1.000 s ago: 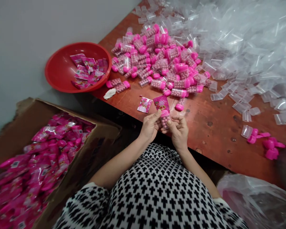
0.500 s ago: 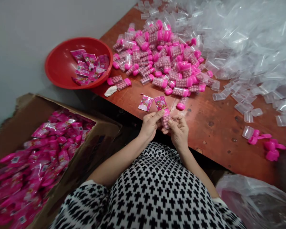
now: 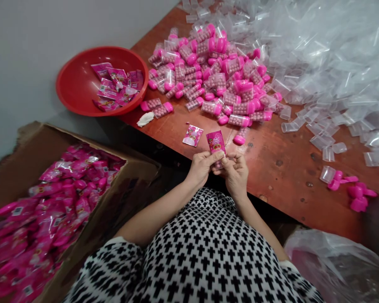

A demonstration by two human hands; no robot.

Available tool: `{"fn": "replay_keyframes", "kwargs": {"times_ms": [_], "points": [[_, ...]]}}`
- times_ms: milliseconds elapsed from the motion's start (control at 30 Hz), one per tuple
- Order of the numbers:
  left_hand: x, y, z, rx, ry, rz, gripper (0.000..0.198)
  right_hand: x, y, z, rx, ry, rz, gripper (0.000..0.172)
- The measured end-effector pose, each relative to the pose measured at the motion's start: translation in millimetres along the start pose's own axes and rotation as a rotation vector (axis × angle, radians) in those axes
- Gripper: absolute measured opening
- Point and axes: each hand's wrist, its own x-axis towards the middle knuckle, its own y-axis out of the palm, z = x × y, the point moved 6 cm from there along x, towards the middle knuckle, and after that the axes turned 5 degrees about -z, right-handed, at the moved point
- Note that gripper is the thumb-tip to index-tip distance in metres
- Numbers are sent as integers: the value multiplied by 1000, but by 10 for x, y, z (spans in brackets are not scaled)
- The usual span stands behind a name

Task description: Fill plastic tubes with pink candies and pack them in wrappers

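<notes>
A pink printed packet is held upright in front of my body, over the table's front edge. My left hand pinches its lower left side, thumb on top. From the right, my right hand grips the lower end, where pink balls show between the fingers. Whether a tube lies inside or behind the packet I cannot tell. Just left of it a second pink packet lies flat on the table. Beyond it is a heap of clear tubes of pink balls with pink caps.
A red bowl with pink packets stands at the table's left end. Below it, a cardboard box holds many filled pink packets. Empty clear tubes cover the back right. Pink plastic pieces lie right, above a clear plastic bag.
The packet that was behind the capped tube in my hands now stands in my grip, and the tube's pink cap no longer shows. My hands have barely moved.
</notes>
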Motion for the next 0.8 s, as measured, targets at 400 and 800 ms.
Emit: {"fn": "replay_keyframes", "kwargs": {"times_ms": [400, 800], "points": [[-65, -71, 6, -105, -38, -4, 35, 116, 83, -7, -35, 24, 37, 41], [-499, -1516, -1273, -99, 750, -464, 49, 152, 358, -19, -188, 24, 229, 33]]}}
